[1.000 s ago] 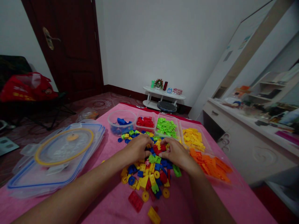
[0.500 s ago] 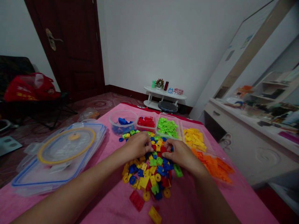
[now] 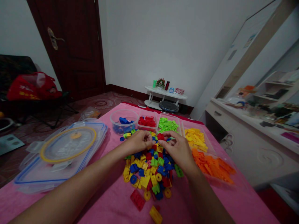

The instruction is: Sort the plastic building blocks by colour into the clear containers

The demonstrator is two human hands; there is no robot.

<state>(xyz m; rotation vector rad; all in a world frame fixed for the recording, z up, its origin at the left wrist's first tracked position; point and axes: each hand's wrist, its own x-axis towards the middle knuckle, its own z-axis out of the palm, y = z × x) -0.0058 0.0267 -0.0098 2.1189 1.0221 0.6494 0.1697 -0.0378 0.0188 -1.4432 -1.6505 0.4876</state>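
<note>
A heap of mixed toy building blocks [image 3: 146, 172] in yellow, blue, green and red lies on the pink cloth. Above its far part, my right hand [image 3: 178, 147] pinches a red block [image 3: 160, 136] between thumb and fingers. My left hand [image 3: 139, 141] is closed just left of that block, its fingertips bent together over the pile; what they hold, if anything, is hidden. Behind the hands stand a round tub of blue blocks [image 3: 124, 120], a container of red blocks [image 3: 147, 121] and one of green blocks [image 3: 168, 125].
Yellow blocks [image 3: 195, 139] and orange blocks [image 3: 213, 166] fill containers on the right. Stacked clear lids [image 3: 67, 144] lie at the left. A red block [image 3: 137, 199] and a yellow block [image 3: 155, 214] rest near the front. Beyond the cloth is a low white table [image 3: 163, 92].
Both hands have risen slightly away from the pile. My right hand has lifted the red block up off the heap and moved it towards the containers.
</note>
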